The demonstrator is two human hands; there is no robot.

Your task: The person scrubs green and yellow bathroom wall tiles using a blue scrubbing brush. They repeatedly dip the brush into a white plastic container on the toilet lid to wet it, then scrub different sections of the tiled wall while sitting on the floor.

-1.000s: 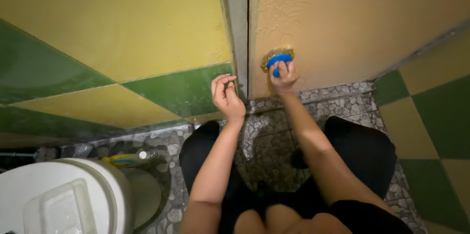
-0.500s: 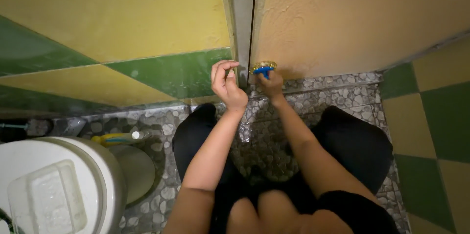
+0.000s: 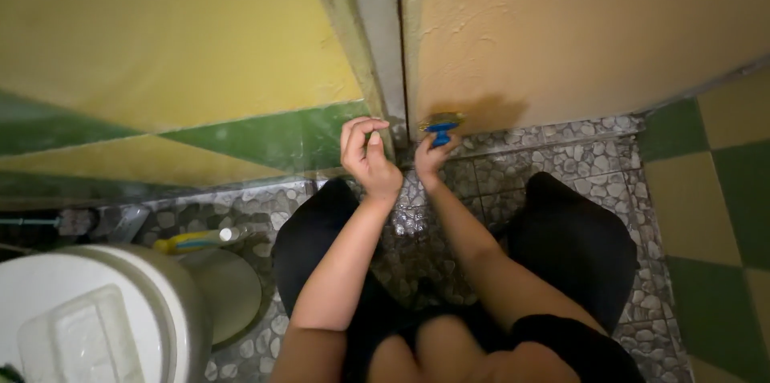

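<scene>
My right hand (image 3: 431,157) grips a blue-handled scrubber with a gold wire pad (image 3: 440,124), pressed against the bottom edge of the rough tan door (image 3: 561,30), close to the pebble-pattern floor. My left hand (image 3: 366,154) hovers just left of it with its fingers curled, beside the grey door frame (image 3: 373,38); nothing shows in it. Both forearms reach forward from my knees in dark trousers (image 3: 573,243).
A white toilet (image 3: 104,311) stands at the lower left, with a yellow and blue bottle (image 3: 196,239) lying on the floor behind it. Green and yellow tiled walls (image 3: 200,138) close in on the left and right. Grey pebble floor (image 3: 561,162) runs along the door.
My right hand has brought the scrubber down the door and to the left, from mid-panel to the bottom edge. The left hand has stayed beside the frame.
</scene>
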